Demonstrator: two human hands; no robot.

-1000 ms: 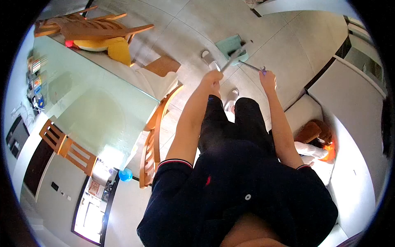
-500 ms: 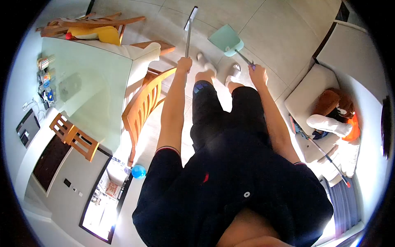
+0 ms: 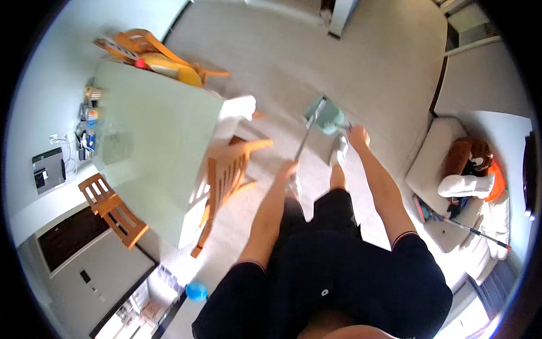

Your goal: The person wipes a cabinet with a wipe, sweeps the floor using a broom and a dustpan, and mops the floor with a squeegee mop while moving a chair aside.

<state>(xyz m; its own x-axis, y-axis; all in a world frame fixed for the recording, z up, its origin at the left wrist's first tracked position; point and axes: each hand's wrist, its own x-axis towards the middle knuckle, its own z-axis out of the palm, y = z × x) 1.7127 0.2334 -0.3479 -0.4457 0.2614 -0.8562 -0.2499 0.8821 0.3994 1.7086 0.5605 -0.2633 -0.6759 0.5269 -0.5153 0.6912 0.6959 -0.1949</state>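
Note:
My left hand (image 3: 289, 168) is wrapped round the silvery handle of a broom (image 3: 305, 141), whose narrow flat head lies over the dustpan. On the other side, my right hand (image 3: 358, 137) grips the short handle of a pale green dustpan (image 3: 333, 120), held low in front of my feet. Motion blur hides whether the broom head touches the pan or only hangs above it. A light slipper (image 3: 339, 150) shows on one foot just below the dustpan.
To the left stand a glass-topped table (image 3: 164, 118) and a slatted wooden chair (image 3: 228, 175). A blue ball (image 3: 196, 291) lies on the floor behind. At right, a sofa (image 3: 429, 152) bears a brown plush toy (image 3: 460, 155) and a mop (image 3: 474, 230) leans there.
The broom head has come down and to the right, from beside the dustpan to over it. My view has shifted and turned, and both hands keep their hold.

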